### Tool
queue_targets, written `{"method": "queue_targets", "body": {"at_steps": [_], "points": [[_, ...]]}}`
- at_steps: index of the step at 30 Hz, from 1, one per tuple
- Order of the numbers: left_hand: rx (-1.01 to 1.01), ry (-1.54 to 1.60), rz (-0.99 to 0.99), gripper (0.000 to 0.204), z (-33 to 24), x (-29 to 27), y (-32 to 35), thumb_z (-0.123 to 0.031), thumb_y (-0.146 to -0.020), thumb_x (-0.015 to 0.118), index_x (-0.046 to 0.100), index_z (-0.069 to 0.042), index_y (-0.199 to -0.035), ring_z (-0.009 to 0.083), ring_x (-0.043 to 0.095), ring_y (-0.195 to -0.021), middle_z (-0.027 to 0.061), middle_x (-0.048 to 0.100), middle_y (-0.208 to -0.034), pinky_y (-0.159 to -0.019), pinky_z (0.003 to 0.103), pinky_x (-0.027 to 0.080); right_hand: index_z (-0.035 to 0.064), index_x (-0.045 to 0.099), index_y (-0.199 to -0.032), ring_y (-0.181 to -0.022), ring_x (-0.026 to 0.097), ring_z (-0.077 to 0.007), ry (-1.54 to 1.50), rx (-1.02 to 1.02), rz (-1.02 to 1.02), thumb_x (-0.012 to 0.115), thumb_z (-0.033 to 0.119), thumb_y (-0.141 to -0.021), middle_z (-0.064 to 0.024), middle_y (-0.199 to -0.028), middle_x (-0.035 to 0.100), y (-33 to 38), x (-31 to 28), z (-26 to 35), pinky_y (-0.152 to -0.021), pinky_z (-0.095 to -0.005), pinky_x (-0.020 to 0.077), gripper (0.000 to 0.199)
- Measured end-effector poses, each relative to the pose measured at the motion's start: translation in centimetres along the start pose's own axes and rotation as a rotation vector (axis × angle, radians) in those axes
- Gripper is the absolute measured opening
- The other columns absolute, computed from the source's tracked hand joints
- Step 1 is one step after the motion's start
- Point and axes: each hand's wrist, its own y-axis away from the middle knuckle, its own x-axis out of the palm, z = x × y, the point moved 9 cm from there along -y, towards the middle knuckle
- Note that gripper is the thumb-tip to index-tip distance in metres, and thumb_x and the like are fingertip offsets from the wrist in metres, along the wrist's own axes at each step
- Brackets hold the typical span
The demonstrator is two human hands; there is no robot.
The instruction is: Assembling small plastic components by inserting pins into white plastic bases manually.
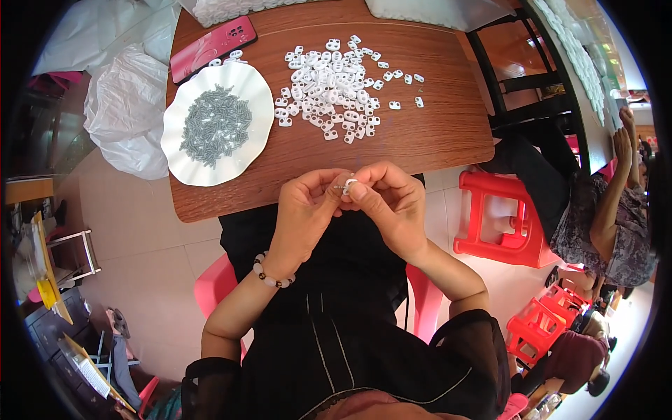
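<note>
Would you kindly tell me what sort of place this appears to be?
Probably a small hand-assembly workshop, judging by the heap of white parts, the plate of small grey pieces, and another person at a nearby table.

Head-worn fisheye looks down over the table (441,136).

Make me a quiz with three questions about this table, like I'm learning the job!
1. True or false: the gray spring-like pieces sit in a black box.
2. Which wrist wears the beaded bracelet? A) left B) right C) both
3. What are the left hand and right hand pinching?

Key:
1. False: they lie in a white wavy-edged dish.
2. A.
3. A small white piece, above the wood-grain table's near edge.
</note>
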Motion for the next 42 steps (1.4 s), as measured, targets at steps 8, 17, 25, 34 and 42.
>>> {"method": "queue_targets", "body": {"at_steps": [8,17,25,34,42], "points": [[0.010,0.090,-0.029,0.022,0.2,-0.2,0.4,-0.017,-0.091,0.063,0.068,0.003,-0.098,0.0072,0.060,-0.073,0.0046,0.067,-0.085,-0.062,0.020,0.047,-0.0027,0.059,-0.096,-0.078,0.060,-0.0080,0.165,-0.144,0.042,0.060,0.004,-0.090,-0.0053,-0.086,0.064,0.1,0.1,0.3,-0.072,-0.0220,0.0497,0.008],[-0.096,0.252,-0.043,0.026,0.2,-1.4,-0.5,-0.021,-0.091,0.063,0.066,0.001,-0.105,0.0096,0.061,-0.075,0.0071,0.068,-0.089,-0.069,0.021,0.049,0.0001,0.060,-0.089,-0.083,0.062,-0.0108,0.062,-0.026,-0.095,0.061,0.006,-0.089,-0.0129,-0.098,0.067,-0.6,-2.0,0.8,-0.077,-0.0243,0.0496,0.006],[-0.108,0.261,-0.005,0.023,0.5,-1.3,-0.5,-0.021,-0.092,0.061,0.067,-0.001,-0.102,0.0090,0.058,-0.075,0.0038,0.066,-0.088,-0.071,0.023,0.048,-0.0019,0.059,-0.090,-0.093,0.061,-0.0150,0.037,0.035,-0.028,0.059,0.001,-0.089,-0.0179,-0.110,0.062,-0.9,-2.1,0.0,-0.084,-0.0292,0.0510,0.003],[-0.068,0.240,-0.009,0.026,0.3,-1.4,-0.6,-0.021,-0.090,0.064,0.067,0.001,-0.103,0.0093,0.061,-0.077,0.0069,0.068,-0.089,-0.070,0.022,0.048,-0.0023,0.060,-0.087,-0.092,0.061,-0.0146,0.055,0.044,-0.032,0.060,0.000,-0.088,-0.0173,-0.107,0.063,-1.1,-1.9,-0.1,-0.084,-0.0302,0.0518,0.003],[-0.041,0.226,-0.025,0.025,0.2,-1.6,-0.6,-0.020,-0.090,0.064,0.067,0.001,-0.102,0.0090,0.061,-0.076,0.0068,0.068,-0.088,-0.069,0.021,0.048,-0.0024,0.060,-0.087,-0.091,0.061,-0.0144,0.062,0.043,-0.034,0.060,0.000,-0.088,-0.0170,-0.107,0.063,-1.1,-1.9,-0.3,-0.084,-0.0300,0.0520,0.003]]}}
